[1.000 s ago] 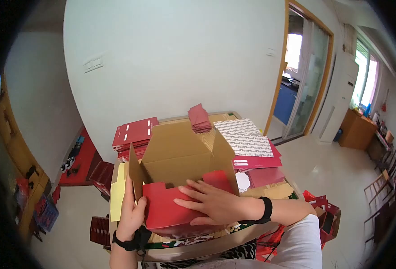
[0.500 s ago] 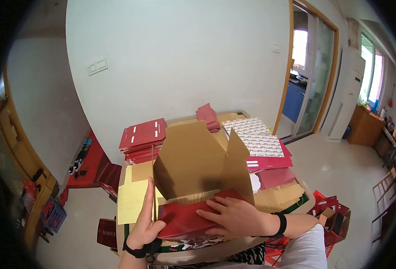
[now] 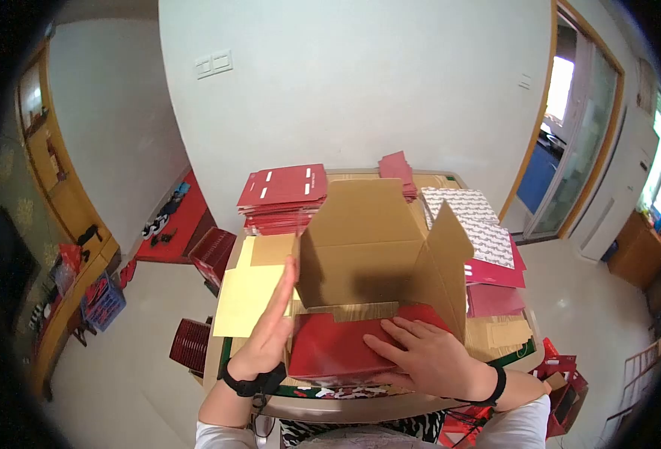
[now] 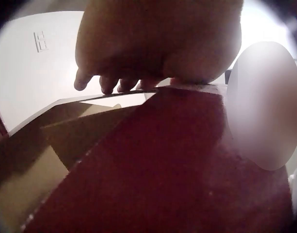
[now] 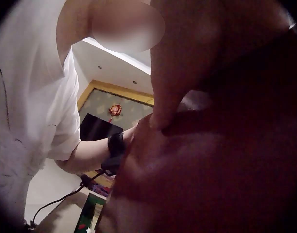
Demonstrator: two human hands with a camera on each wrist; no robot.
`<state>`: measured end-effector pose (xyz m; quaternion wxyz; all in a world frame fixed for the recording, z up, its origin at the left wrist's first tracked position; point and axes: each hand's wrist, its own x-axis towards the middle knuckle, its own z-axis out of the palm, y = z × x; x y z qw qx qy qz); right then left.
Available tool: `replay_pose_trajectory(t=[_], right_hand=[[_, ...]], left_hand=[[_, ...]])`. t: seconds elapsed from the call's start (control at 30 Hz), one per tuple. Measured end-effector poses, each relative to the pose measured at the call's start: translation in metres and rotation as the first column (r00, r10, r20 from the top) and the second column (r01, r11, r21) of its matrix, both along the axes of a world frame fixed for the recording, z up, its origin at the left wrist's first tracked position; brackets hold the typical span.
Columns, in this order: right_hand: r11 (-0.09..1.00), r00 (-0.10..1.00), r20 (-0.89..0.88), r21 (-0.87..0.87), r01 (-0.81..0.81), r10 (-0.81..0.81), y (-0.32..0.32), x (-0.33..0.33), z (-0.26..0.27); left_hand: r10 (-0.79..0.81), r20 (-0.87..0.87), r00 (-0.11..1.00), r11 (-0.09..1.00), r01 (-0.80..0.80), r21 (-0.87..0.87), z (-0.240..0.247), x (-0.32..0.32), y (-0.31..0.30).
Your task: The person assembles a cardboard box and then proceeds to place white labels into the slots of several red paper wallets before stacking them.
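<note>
Head view: right hand [image 3: 433, 363] presses the red panel [image 3: 334, 346], fingers apart; left hand [image 3: 273, 329], fingers straight, sits along the box's [image 3: 360, 269] side, top open.

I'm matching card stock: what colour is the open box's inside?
The box's inside is brown, seen best in the head view.

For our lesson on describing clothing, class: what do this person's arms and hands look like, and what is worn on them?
The left hand and right hand show no gloves. Black wristbands circle both wrists; the left also carries a small black device with a thin black cable. Plain white sleeves end near the elbows.
</note>
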<state>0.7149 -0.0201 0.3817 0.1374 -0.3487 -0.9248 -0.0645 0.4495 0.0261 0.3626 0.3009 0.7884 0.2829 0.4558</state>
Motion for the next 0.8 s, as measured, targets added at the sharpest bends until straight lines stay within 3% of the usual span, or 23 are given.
replay_pose_trajectory(t=[0.2,0.33,0.43,0.53,0.67,0.8], right_hand=[[1.0,0.999,0.033,0.009,0.017,-0.018,-0.001,-0.003,0.004],[1.0,1.0,0.03,0.012,-0.008,0.007,0.0,-0.001,0.002],[0.999,1.0,0.03,0.031,-0.01,0.009,0.002,0.001,0.002],[0.995,1.0,0.023,-0.102,0.0,0.002,0.003,0.003,-0.003],[0.995,0.999,0.034,-0.099,0.004,0.0,0.002,0.003,-0.002],[0.991,0.998,0.06,-0.136,-0.007,0.015,0.004,0.004,-0.001]], left_hand=[[0.052,-0.248,0.967,0.998,-0.045,0.035,0.011,0.004,0.001],[0.039,-0.504,0.863,0.994,0.016,0.105,0.02,0.009,0.001],[0.123,-0.667,0.734,0.979,0.019,0.202,0.025,0.012,0.003],[0.153,-0.692,0.706,0.967,0.038,0.252,0.028,0.013,0.011],[0.078,-0.56,0.825,0.98,0.041,0.196,0.029,0.003,0.028],[0.153,-0.488,0.859,0.967,-0.029,0.252,0.015,0.002,0.027]])
